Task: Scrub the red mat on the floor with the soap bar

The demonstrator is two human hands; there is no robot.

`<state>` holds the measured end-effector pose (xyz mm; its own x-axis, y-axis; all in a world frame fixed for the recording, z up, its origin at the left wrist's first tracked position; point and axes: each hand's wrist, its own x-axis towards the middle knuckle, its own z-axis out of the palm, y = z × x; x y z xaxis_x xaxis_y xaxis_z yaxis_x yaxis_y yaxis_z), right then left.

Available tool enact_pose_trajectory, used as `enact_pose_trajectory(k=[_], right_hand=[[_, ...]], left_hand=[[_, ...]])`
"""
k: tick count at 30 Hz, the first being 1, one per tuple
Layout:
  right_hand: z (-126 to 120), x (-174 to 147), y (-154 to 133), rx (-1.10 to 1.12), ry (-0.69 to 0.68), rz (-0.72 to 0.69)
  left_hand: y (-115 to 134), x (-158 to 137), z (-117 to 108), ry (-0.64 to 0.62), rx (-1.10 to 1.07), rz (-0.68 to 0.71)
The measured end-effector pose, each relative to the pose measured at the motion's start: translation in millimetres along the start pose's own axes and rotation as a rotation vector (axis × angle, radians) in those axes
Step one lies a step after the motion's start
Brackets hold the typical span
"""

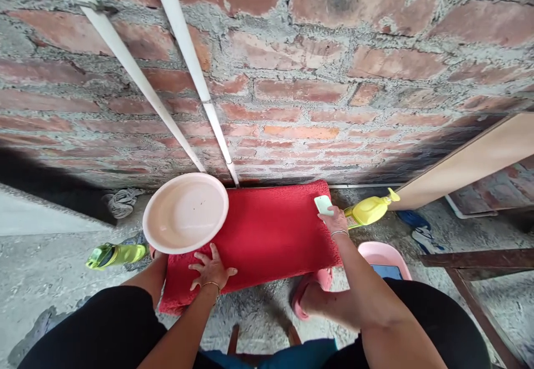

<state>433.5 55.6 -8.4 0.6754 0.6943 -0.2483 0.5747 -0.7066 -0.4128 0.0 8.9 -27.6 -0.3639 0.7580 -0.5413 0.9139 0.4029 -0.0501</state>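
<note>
Now left hand (211, 269) spread flat on red mat (267, 235); right hand (336, 223) grips soap (324, 204)

A mat (267, 235) lay flat on the floor (41, 269) at the centre of the frame, its far edge against the foot of the brick wall (317, 79) filling the upper half; a basin (186, 212) sat over the mat's upper left corner, overhanging to the left; the left hand (211, 269) rested on the mat just below the basin; the right hand (336, 221) was at the mat's upper right corner, holding a bar of soap (323, 203); a spray bottle (369, 210) lay just right of that hand; a tub (381, 253) stood below the bottle, at centre right; two pipes (183, 40) ran down the wall from upper left to behind the basin; a bottle (117, 255) lay on the floor left of the mat; a board (471, 163) leaned at the right edge.
</note>
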Motion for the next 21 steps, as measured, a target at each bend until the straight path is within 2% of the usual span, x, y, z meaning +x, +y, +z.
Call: enact_pose_trajectory(k=[2,4,9,12,14,17,21], right_hand=[[-4,-1,6,0.031,0.079,0.097],[-2,-4,0,0.067,0.112,0.111],[23,-15,-42,0.105,0.009,-0.099],[33,-18,-62,0.026,-0.038,-0.229],[33,-17,-67,-0.037,-0.064,-0.255],[23,-11,-58,-0.074,-0.084,-0.202],[1,-2,-22,-0.085,-0.034,-0.053]], left_hand=[[0,0,0,0.001,-0.008,0.002],[0,0,-1,-0.001,-0.015,0.004],[0,0,-2,0.004,-0.020,-0.004],[0,0,-1,0.012,-0.022,-0.002],[0,1,-1,0.016,-0.027,0.000],[0,1,-3,0.007,-0.043,0.009],[1,0,-5,-0.005,-0.059,0.013]])
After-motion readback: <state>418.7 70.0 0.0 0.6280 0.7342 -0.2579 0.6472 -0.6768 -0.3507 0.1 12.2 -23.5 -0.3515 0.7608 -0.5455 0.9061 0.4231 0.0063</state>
